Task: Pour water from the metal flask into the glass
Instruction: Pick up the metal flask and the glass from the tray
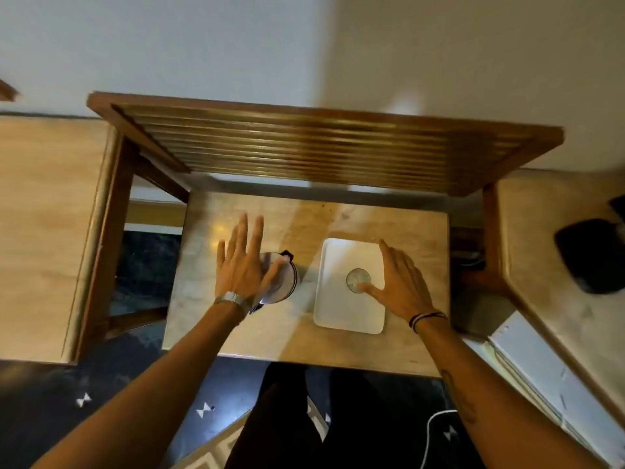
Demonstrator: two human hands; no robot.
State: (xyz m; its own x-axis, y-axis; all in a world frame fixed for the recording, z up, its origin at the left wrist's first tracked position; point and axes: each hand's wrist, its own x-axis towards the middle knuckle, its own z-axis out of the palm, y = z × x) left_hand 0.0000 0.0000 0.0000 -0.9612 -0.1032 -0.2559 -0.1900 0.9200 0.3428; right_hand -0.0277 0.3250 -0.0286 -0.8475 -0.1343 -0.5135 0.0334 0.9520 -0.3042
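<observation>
The metal flask [283, 282] stands upright on the small marble table [270, 330], seen from above with a silver lid and a black spout. My left hand [241, 265] hovers flat over its left side, fingers spread, thumb across the lid. The clear glass [356, 279] stands on a white rectangular tray [341, 316] to the right of the flask. My right hand [400, 286] is spread open over the tray's right part, its thumb tip touching or just above the glass rim. Neither hand holds anything.
A slatted wooden shelf [321, 147] overhangs the back of the table. Marble counters flank it on the left [47, 214] and right [558, 248]; a black object [590, 258] lies on the right one. My dark-clothed legs [321, 418] are below the table's front edge.
</observation>
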